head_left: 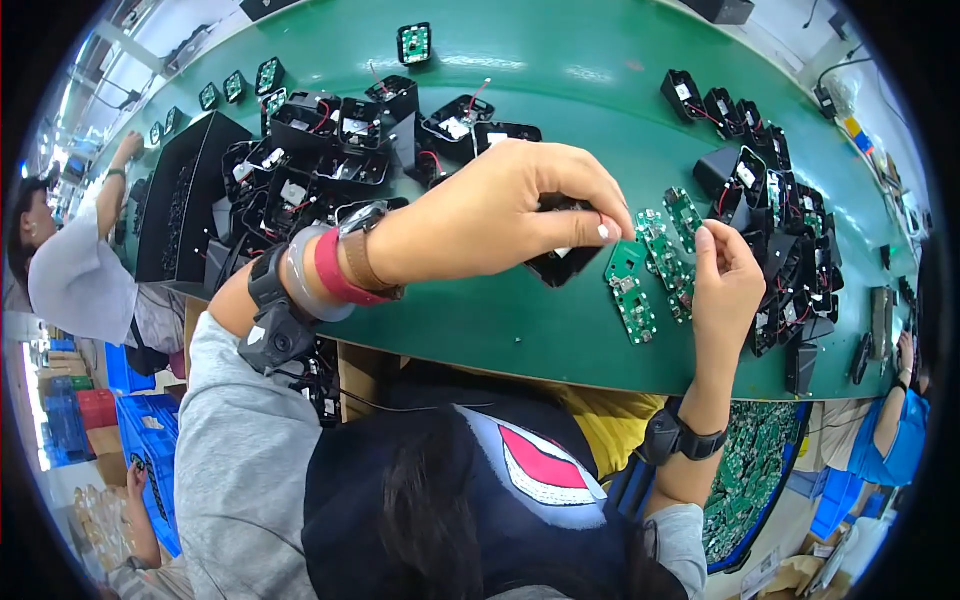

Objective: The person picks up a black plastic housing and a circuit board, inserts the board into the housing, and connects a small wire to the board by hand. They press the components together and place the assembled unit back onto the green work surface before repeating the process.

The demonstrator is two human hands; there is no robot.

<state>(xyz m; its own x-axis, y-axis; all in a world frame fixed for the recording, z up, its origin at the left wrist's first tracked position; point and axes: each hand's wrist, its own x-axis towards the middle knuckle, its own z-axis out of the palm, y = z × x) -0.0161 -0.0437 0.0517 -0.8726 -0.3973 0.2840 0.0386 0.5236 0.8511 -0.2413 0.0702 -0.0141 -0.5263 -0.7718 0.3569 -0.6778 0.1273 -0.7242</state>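
The left hand (500, 210) pinches a small white connector (604, 231) between thumb and index finger, above an open black housing (565, 268) that the hand partly hides. The right hand (728, 280) pinches the edge of a narrow green circuit board (682, 212). Between the hands, loose circuit boards (632, 305) lie on the green tabletop (450, 325), crowding the space beside the housing. Behind the left wrist spreads a heap of wired black housings (300, 190); a second pile (790, 250) stands just right of the right hand. At far left, a co-worker (80, 265) reaches over the table.
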